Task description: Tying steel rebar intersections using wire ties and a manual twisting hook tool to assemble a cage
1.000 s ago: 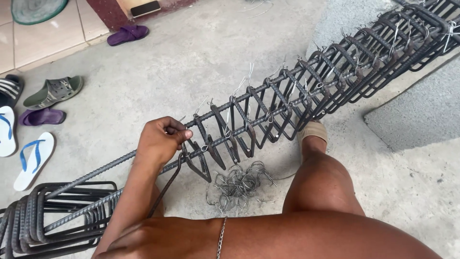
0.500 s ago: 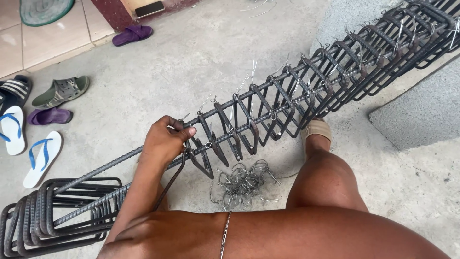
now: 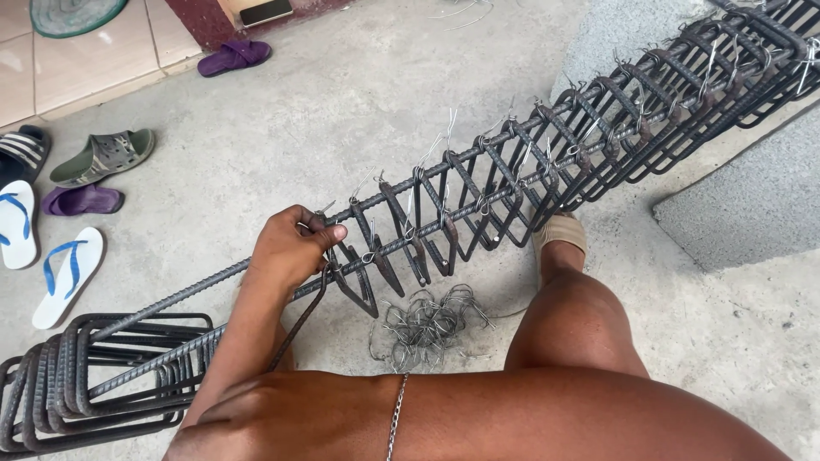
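- Left hand (image 3: pixel 286 252) pinches a wire tie (image 3: pixel 325 207) at the rebar cage's (image 3: pixel 512 171) open end; right hand unseen.
- Judgement: twist snug, with the stirrup (image 3: pixel 359 277) square.
- Spare ties (image 3: pixel 427 324) lie on the concrete floor (image 3: pixel 342 102) below.

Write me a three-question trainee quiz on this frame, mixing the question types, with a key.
1. True or false: the hand at the rebar cage grips near the last tied stirrup.
2. Where does the pile of wire ties lie?
A. on the tiles
B. on the concrete under the cage
C. on top of the loose stirrups
3. Fill in: the loose stirrups are threaded on the long bars at the frame's lower ______ side.

Key
1. True; the fingers close at the bar and a tie wire by that stirrup.
2. B
3. left
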